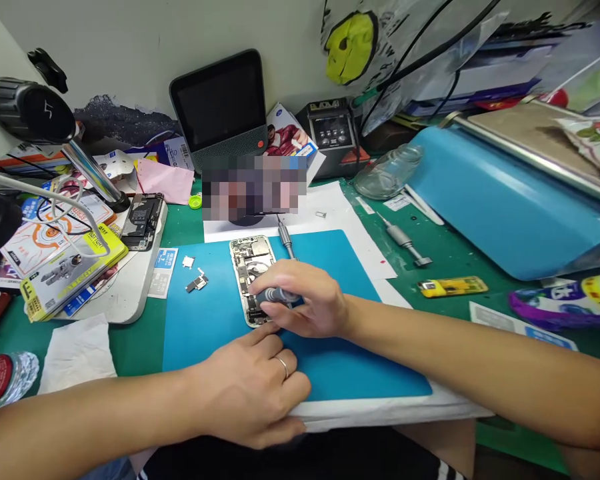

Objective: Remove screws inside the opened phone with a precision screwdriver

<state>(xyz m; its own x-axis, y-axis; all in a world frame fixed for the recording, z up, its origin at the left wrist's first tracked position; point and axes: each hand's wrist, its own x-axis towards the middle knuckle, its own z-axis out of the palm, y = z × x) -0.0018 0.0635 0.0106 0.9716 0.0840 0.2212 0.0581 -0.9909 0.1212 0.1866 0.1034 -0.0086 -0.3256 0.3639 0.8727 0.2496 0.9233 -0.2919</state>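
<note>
An opened smartphone (251, 252) lies on the blue mat (205, 340), its inner parts exposed. Pinched in the fingers of my right hand (310, 300) is a grey screwdriver (275, 297), held over the lower half of the phone; its tip is hidden from me. My left hand (255, 387) rests on the mat with its index finger reaching the phone's bottom edge and the other fingers loosely bent, holding nothing. Left of the phone lie a small circuit part (197, 281) and a little silvery plate (189, 263). Another screwdriver (285, 238) lies just beyond the phone.
A third screwdriver (404, 243) and a yellow tool (453, 287) lie to the right, near a glass jar (387, 175). Behind stands a dark-screened display (223, 100). A second opened phone (143, 220) sits on a white stand at left, beside a yellow battery box (70, 273).
</note>
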